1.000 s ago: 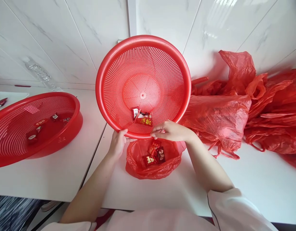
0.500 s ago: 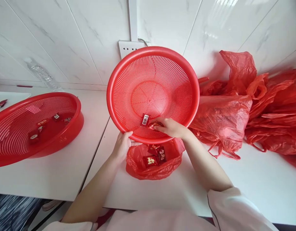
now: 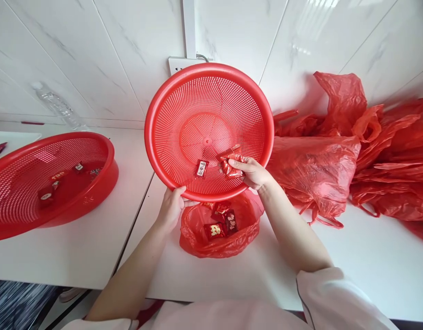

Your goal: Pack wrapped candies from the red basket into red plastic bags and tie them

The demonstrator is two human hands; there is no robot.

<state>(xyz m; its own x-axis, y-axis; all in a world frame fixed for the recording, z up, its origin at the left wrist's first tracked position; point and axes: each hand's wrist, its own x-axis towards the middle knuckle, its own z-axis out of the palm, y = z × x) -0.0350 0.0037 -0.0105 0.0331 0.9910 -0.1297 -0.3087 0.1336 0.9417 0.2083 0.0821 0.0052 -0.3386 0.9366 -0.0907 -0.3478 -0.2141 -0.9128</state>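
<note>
My left hand [image 3: 172, 208] grips the near-left rim of a round red plastic colander [image 3: 211, 91], thumb over the edge, tilting its open side toward me. Inside it, my right hand [image 3: 254, 173] is closed on red shiny wrapped candy [image 3: 231, 169]; how many pieces it holds I cannot tell. One dark red wrapped candy [image 3: 201, 168] with a white label lies on the colander's lower wall, left of that hand. Just below the rim, a red plastic bag [image 3: 214, 250] stands with its mouth open on the table, several wrapped candies [image 3: 214, 230] inside.
At left stands another red colander [image 3: 84, 208] with a few small packets in it. Filled red plastic bags [image 3: 314, 165] are heaped at right against the tiled wall. A clear plastic bottle [image 3: 60, 107] lies by the wall, and a power socket [image 3: 177, 65] sits behind the colander.
My right hand has lifted the red wrapped candy off the colander's lower wall and turned it into view. The colander has shifted slightly left and up with my left hand.
</note>
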